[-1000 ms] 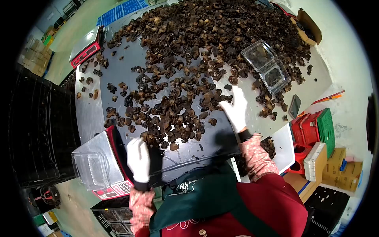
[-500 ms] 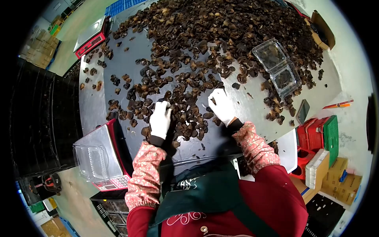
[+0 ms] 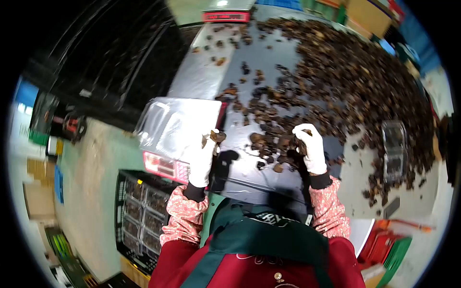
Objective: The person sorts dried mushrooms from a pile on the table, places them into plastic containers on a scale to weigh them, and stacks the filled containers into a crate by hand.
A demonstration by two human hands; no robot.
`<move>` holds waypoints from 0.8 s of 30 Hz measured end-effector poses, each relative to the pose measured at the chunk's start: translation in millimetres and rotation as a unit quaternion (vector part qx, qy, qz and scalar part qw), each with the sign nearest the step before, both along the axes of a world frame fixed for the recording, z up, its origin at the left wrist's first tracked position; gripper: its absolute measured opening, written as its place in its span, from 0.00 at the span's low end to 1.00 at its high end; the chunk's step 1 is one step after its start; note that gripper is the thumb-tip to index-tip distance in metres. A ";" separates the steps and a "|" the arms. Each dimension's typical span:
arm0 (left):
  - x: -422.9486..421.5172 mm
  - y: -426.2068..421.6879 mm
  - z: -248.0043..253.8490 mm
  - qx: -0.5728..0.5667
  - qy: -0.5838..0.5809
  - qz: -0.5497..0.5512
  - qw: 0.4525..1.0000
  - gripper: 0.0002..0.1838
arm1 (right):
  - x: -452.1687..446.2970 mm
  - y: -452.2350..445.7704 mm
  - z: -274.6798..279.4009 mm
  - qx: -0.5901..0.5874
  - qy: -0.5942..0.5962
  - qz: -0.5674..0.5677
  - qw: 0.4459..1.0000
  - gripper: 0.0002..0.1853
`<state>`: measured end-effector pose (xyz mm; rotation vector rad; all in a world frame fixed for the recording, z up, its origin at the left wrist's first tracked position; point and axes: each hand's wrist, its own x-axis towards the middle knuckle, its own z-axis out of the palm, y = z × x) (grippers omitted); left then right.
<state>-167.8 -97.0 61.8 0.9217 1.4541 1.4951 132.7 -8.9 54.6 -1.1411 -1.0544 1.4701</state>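
Observation:
White gloves cover both hands. My left hand (image 3: 203, 158) is closed on brown dried fungus pieces (image 3: 217, 137), at the right edge of a red scale (image 3: 165, 166). On that scale lies an open clear plastic container (image 3: 168, 126). My right hand (image 3: 312, 150), fingers curled, grips dark fungus (image 3: 301, 145) above the near part of the table. Between the two hands, loose fungus pieces (image 3: 269, 144) are scattered on the grey tabletop (image 3: 249, 185), and a large heap (image 3: 355, 81) spreads behind them to the right.
Another clear container (image 3: 394, 151) lies at the heap's right side by a dark flat object (image 3: 392, 207). A second scale (image 3: 225, 17) stands at the far edge. Below left, a black crate (image 3: 144, 216) holds filled clear boxes. Red and green baskets (image 3: 384, 247) are at lower right.
The view has swung left. My left hand has gone from the loose fungus to the scale, now with pieces in it. My right hand has closed on fungus.

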 end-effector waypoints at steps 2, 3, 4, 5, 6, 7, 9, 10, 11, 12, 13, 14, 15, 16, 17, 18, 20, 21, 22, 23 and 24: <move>-25.5 -21.3 35.1 0.009 0.026 0.084 0.996 0.07 | -57.8 -2.0 17.1 0.036 -0.018 0.058 0.997 0.06; -43.0 -26.1 38.5 0.041 0.048 0.111 0.992 0.07 | -89.6 -2.2 25.8 0.065 0.005 0.092 0.994 0.06; -56.6 -29.5 43.1 0.071 0.019 0.134 0.988 0.07 | -116.8 -1.0 36.0 0.055 0.013 0.142 0.988 0.07; -65.4 -30.7 48.7 0.101 -0.004 0.164 0.981 0.08 | -144.4 -1.6 50.3 0.043 0.023 0.198 0.979 0.07; -82.5 -31.4 49.3 0.116 0.150 0.177 0.966 0.07 | -174.6 -9.0 78.1 0.033 -0.001 0.234 0.972 0.07; -98.1 -32.5 43.2 0.113 0.303 0.186 0.928 0.06 | -202.1 -8.7 82.5 0.055 -0.038 0.239 0.969 0.05; -119.7 -29.1 16.0 0.039 0.537 0.261 0.801 0.04 | -259.3 -5.3 80.5 0.100 -0.033 0.279 0.955 0.05; -118.9 -32.8 22.2 -0.006 0.555 0.255 0.792 0.05 | -284.4 -9.2 78.5 0.113 -0.040 0.289 0.950 0.05; -117.2 -35.5 28.2 -0.048 0.569 0.242 0.785 0.06 | -304.7 -11.1 72.7 0.127 -0.047 0.292 0.947 0.05; -112.6 -37.6 28.0 -0.037 0.583 0.247 0.773 0.06 | -320.0 -5.7 55.1 0.210 -0.096 0.281 0.932 0.07; -110.2 -37.3 19.7 -0.018 0.597 0.244 0.764 0.06 | -328.1 -12.1 57.0 0.202 -0.173 0.283 0.921 0.12; -110.7 -35.4 9.2 0.048 0.614 0.261 0.743 0.08 | -334.6 -11.6 45.8 0.331 -0.253 0.270 0.868 0.15; -116.4 -32.1 -4.5 0.012 0.622 0.215 0.753 0.07 | -334.7 -8.2 34.0 0.443 -0.337 0.242 0.795 0.18; -112.7 -39.2 1.0 -0.009 0.618 0.200 0.760 0.08 | -328.1 -13.6 49.7 0.399 -0.293 0.289 0.819 0.21; -123.2 -36.4 -22.4 0.078 0.593 0.195 0.778 0.10 | -324.2 -21.7 66.4 0.354 -0.253 0.320 0.842 0.23; -123.7 -41.3 -34.3 0.033 0.595 0.203 0.777 0.11 | -313.9 -24.7 66.7 0.397 -0.248 0.294 0.833 0.21; -134.1 -45.4 -32.5 0.043 0.528 0.184 0.828 0.14 | -298.1 -24.2 60.4 0.418 -0.273 0.240 0.833 0.19; -126.2 -47.8 -5.0 0.047 0.565 0.216 0.795 0.13 | -275.2 -27.8 64.8 0.399 -0.288 0.212 0.844 0.21; -122.0 -48.0 7.0 0.093 0.577 0.236 0.776 0.14 | -244.7 -31.9 62.5 0.360 -0.318 0.210 0.851 0.21; -116.7 -50.4 15.3 0.116 0.573 0.227 0.779 0.13 | -215.7 -40.5 57.8 0.323 -0.336 0.212 0.859 0.21; -100.9 -53.9 20.0 0.114 0.591 0.223 0.767 0.11 | -181.3 -47.0 41.7 0.362 -0.318 0.177 0.858 0.20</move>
